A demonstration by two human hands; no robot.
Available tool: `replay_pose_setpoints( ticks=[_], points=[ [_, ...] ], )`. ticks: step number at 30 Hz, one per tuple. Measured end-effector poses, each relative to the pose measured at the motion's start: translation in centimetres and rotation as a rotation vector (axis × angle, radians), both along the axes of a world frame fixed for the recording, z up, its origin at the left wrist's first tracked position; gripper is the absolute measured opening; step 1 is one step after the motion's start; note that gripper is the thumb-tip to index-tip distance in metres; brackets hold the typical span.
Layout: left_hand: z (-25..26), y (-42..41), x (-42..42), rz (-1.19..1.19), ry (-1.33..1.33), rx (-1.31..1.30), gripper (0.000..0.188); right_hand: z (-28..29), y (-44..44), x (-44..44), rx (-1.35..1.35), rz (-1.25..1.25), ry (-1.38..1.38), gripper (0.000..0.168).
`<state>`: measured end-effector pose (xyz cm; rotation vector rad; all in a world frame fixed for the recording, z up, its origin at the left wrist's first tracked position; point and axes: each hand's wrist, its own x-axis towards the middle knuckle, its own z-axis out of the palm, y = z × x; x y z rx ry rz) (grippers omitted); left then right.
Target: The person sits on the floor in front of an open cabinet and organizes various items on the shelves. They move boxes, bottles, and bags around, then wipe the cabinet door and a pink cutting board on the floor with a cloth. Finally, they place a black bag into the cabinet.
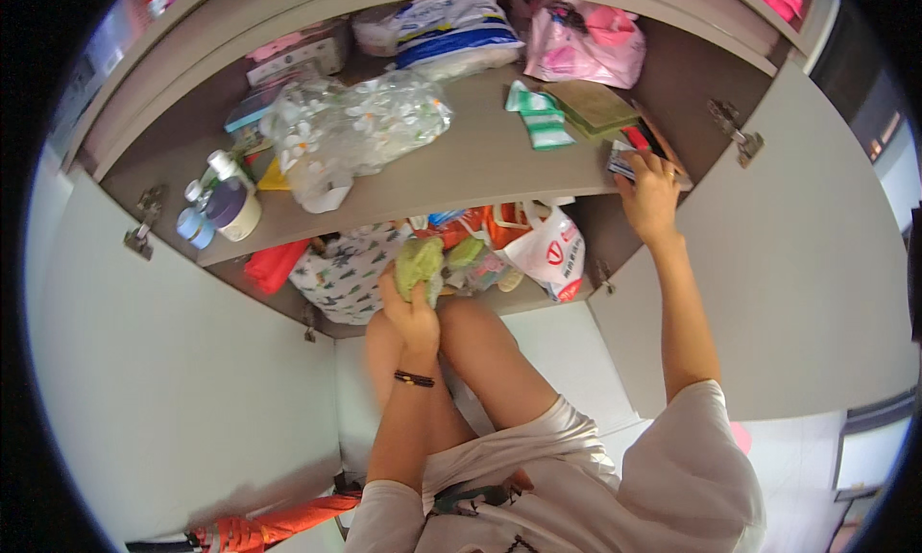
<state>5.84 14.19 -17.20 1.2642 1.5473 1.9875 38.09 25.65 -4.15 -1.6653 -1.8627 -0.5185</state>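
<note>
My left hand [410, 321], with a dark bracelet on its wrist, grips a crumpled light-green cloth [419, 259] above my knees. At the right end of the cabinet's upper shelf [482, 146], my right hand [650, 196] has its fingers on a small dark-and-white packet [618, 161]. Just behind that packet lies a small red item [636, 137]. A flat olive-green box [591, 106] rests farther back, beside a green-and-white striped packet [544, 117]. The fingertips of my right hand partly hide the small packet.
Two cabinet doors, left [180, 351] and right [763, 265], stand swung outward. Bottles [234, 207] stand near the upper shelf's left edge, beside a clear flowered plastic bag [360, 124]. Below are a patterned fabric bag [353, 272] and a white carrier bag [551, 250]. A red umbrella [274, 520] lies lower left.
</note>
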Motion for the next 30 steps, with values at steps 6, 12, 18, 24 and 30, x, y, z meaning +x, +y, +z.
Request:
replay_pose_setpoints(
  ticks=[6,12,18,24,30],
  points=[
    [0.5,-0.2,0.5,0.016,0.068,0.044,0.036,1.0,0.4,0.0,-0.064,0.035,-0.019,0.040],
    [1.3,-0.1,0.5,0.041,0.115,0.006,0.036,1.4,0.6,0.3,-0.063,0.187,0.135,0.043],
    [1.3,0.0,0.3,0.064,0.166,0.026,0.032,3.6,1.7,-6.9,0.014,0.393,0.252,0.048],
    [1.7,0.4,0.9,-0.050,0.099,-0.004,0.030,2.0,8.6,-14.0,-0.106,0.501,0.198,0.053],
    [2.0,0.7,0.2,-0.061,0.141,-0.037,0.031,4.3,15.9,-16.5,0.058,0.440,0.336,0.075]
  ],
)
